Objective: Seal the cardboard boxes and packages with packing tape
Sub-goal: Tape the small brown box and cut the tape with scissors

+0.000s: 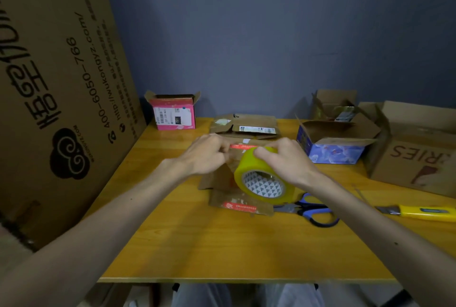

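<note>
- the tape roll [262, 179], yellow with a patterned white core, sits at the centre of the frame, standing on edge against the brown cardboard box [215, 181]; its hole faces the lower edge of the frame and slightly right, so its axis runs from far to near.
- the right hand [286, 158] grips the roll from above, fingers curled over its top rim.
- the left hand [209, 154] is just left of the roll, fingers curled and fingertips bunched at the box top by a red printed strip; whether they pinch the tape end i cannot tell.
- the box lies with its long side running left to right; a front flap [240, 207] with a red label lies flat towards the lower edge.
- blue-handled scissors [317, 210] lie just right of the flap, and a yellow utility knife [424, 211] lies further right.
- the worktop [222, 247] shows a bare stretch from the flap to its near edge.
- a tall printed cardboard sheet [61, 84] borders the left edge; a pink box [174, 115], a flat package [246, 124], a blue box [333, 152] and a large carton [419, 158] line the back and right.
</note>
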